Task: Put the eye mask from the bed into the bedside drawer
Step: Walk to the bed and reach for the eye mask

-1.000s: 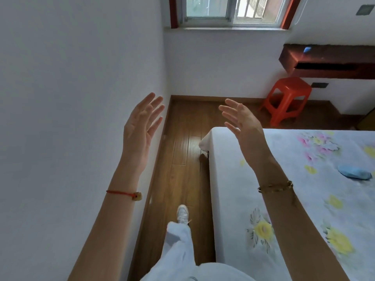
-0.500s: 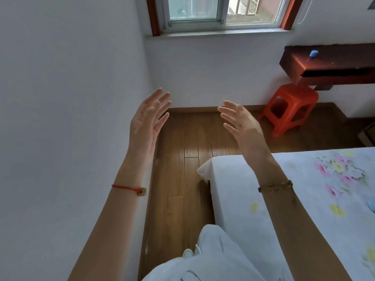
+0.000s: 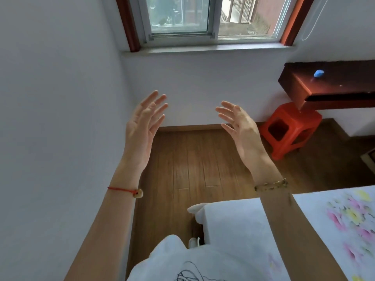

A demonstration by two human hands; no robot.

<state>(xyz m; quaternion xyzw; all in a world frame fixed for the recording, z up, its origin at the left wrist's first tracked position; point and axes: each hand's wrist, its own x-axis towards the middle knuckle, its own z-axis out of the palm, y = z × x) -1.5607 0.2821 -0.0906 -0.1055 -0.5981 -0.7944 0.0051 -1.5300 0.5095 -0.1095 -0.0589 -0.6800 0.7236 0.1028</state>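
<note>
My left hand (image 3: 142,128) is raised in front of me beside the white wall, fingers spread, holding nothing. Level with it and a little to the right, my right hand (image 3: 241,128) is also held up with fingers apart and empty. The bed (image 3: 243,220), covered in a white flowered sheet, fills the lower right, and my right forearm crosses its corner. The blue eye mask is out of view now. No bedside drawer shows in this view.
A white wall (image 3: 50,138) runs close along my left. Wooden floor (image 3: 192,163) lies ahead up to the wall below a window (image 3: 203,17). A red plastic stool (image 3: 290,128) stands at right under a dark wooden shelf (image 3: 334,86) bearing a small blue object (image 3: 318,73).
The view has tilted up and swung left: the bed slid down and right, the blue eye mask left the frame, and more window shows. Both hands stay raised and empty.
</note>
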